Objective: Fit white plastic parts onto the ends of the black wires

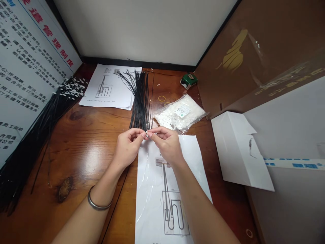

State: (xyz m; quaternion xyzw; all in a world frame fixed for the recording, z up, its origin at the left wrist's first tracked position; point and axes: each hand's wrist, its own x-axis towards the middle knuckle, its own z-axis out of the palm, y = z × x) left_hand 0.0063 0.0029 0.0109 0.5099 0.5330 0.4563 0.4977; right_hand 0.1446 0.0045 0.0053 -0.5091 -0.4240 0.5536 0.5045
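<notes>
My left hand and my right hand meet fingertip to fingertip above the top edge of a printed sheet. Between the pinched fingertips shows a tiny white connector, mostly hidden. A thin black wire seems to trail from under my left hand down towards the bottom edge; its end in the fingers is covered. Just beyond my hands lies a bundle of black wires. A clear bag of small white connectors rests beyond my right hand.
Black wires with white ends are piled along the left. Another drawing sheet lies at the back. A green tape measure sits near the brown panel. Rubber bands lie on the wooden table. Folded white card stands right.
</notes>
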